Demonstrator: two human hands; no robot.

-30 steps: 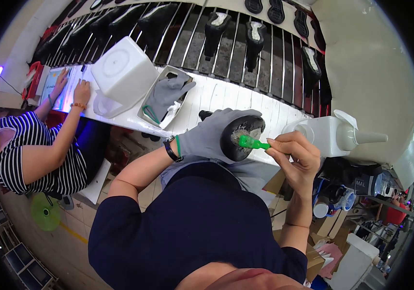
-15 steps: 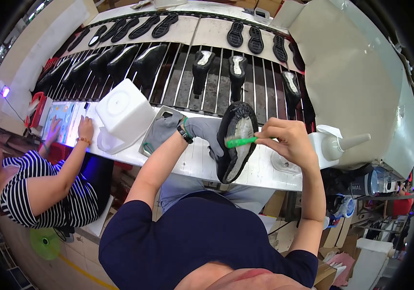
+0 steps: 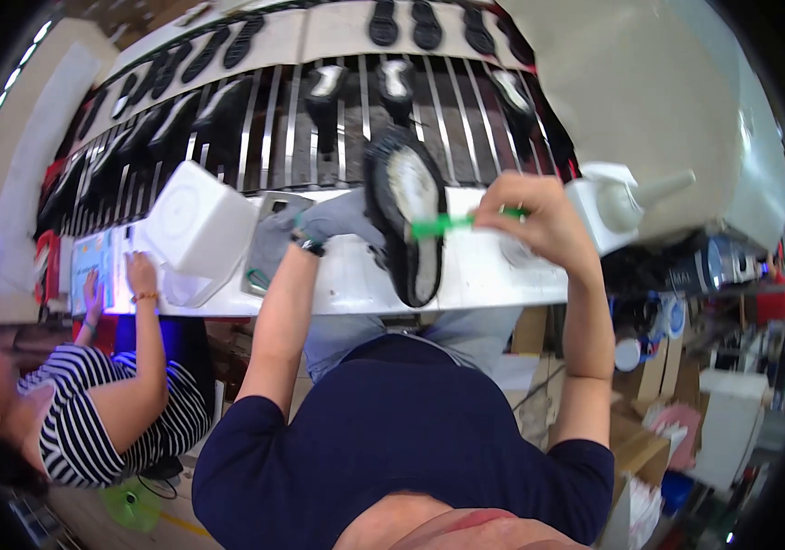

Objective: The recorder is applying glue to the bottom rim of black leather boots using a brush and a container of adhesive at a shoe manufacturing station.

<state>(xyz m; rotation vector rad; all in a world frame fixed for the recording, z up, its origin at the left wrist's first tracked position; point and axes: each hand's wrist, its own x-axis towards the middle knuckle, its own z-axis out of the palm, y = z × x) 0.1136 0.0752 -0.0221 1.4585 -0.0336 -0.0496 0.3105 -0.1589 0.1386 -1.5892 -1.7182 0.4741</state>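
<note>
In a grey glove, my left hand (image 3: 345, 218) grips a black shoe upper (image 3: 415, 183) from its left side. The upper stands tilted with its underside facing me, a pale area inside a dark rim. Bare fingers of my right hand (image 3: 530, 220) pinch a slim green brush (image 3: 456, 223). Its bristle end meets the lower part of the underside; motion blurs the brush. Both hands are over the white bench (image 3: 346, 291).
Behind the bench, black shoe uppers (image 3: 323, 105) sit on metal rollers, with black soles (image 3: 383, 23) beyond. A white tub (image 3: 195, 211) and grey cloth (image 3: 273, 238) are left; a white spouted bottle (image 3: 626, 203) is right. A co-worker's hand (image 3: 142, 273) is far left.
The whole view has shifted, so the bench and rollers appear further left and higher. My left hand still holds the upper, and the brush has moved toward its lower end.
</note>
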